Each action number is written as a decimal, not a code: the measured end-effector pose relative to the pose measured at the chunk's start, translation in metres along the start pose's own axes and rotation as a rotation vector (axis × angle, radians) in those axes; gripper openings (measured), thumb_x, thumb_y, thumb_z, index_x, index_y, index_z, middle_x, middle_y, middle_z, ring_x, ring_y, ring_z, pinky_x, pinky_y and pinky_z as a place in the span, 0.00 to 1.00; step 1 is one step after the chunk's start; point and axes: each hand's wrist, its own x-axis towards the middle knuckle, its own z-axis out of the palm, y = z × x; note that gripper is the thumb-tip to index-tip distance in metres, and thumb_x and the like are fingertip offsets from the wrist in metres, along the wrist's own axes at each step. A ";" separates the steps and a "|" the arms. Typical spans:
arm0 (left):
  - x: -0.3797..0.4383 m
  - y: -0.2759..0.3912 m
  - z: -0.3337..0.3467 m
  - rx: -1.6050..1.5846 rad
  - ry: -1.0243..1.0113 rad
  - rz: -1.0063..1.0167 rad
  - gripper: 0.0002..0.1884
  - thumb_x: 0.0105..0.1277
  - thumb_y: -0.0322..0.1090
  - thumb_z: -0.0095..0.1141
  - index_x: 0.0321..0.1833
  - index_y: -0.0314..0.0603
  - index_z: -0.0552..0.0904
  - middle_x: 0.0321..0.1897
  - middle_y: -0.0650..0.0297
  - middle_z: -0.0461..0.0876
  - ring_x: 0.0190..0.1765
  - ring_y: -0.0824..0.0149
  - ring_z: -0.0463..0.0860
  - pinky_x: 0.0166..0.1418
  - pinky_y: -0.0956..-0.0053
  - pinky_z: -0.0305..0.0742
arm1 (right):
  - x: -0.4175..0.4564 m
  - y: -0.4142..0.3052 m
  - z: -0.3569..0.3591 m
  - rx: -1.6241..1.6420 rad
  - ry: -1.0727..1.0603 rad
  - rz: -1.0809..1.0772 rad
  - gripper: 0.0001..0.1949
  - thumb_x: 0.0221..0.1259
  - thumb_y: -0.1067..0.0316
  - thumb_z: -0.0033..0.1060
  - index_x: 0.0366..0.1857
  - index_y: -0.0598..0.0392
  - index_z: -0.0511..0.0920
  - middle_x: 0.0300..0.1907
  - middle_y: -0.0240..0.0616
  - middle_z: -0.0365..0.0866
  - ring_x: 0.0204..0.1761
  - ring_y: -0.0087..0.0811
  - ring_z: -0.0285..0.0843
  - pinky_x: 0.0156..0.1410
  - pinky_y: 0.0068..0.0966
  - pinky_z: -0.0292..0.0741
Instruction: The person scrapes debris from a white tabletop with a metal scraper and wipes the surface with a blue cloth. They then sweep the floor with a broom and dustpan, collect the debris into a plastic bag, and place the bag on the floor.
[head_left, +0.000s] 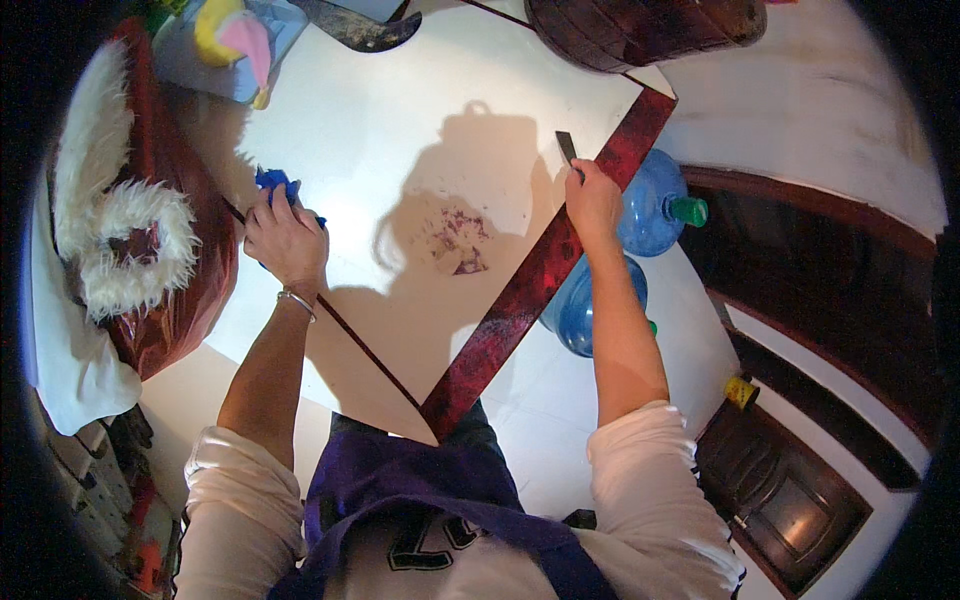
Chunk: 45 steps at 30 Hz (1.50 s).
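Observation:
My left hand (286, 244) grips a crumpled blue cloth or similar soft piece (274, 180) over the left side of a white tabletop (360, 135). In my right hand (594, 201) is a dark, flat-bladed tool (565, 144), possibly a scraper; its blade points away from me, and my fingers hide the handle. That hand is by the table's dark red, marbled edge (517, 300). Between my hands, a patch of dark reddish flakes or residue (461, 232) lies on the white surface, within my shadow.
Two blue water jugs (654, 202) with green caps are beyond the right edge. A shiny red bag with white fur trim (142, 247) bulges at the left. At the back are a light-blue tray (202, 67) with a yellow and pink item and a dark brown container (645, 30).

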 end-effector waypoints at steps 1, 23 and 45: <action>0.000 0.001 -0.001 -0.020 -0.011 -0.008 0.21 0.61 0.40 0.49 0.58 0.51 0.74 0.58 0.62 0.72 0.59 0.54 0.69 0.56 0.51 0.62 | 0.008 -0.003 -0.001 -0.017 -0.003 0.004 0.13 0.61 0.60 0.52 0.45 0.50 0.81 0.37 0.49 0.83 0.40 0.50 0.81 0.46 0.44 0.76; -0.002 -0.005 0.008 -0.047 0.018 0.043 0.21 0.61 0.38 0.49 0.58 0.49 0.73 0.58 0.61 0.71 0.59 0.53 0.68 0.56 0.51 0.60 | 0.052 0.029 -0.004 -0.058 -0.027 -0.201 0.13 0.61 0.55 0.52 0.41 0.46 0.82 0.36 0.49 0.83 0.38 0.53 0.80 0.45 0.46 0.76; -0.004 -0.010 0.015 -0.009 0.007 0.051 0.23 0.60 0.40 0.48 0.60 0.51 0.72 0.60 0.61 0.71 0.61 0.53 0.67 0.58 0.51 0.60 | -0.014 0.067 -0.005 -0.066 -0.012 -0.234 0.10 0.61 0.58 0.55 0.42 0.45 0.80 0.34 0.47 0.83 0.35 0.50 0.81 0.39 0.46 0.77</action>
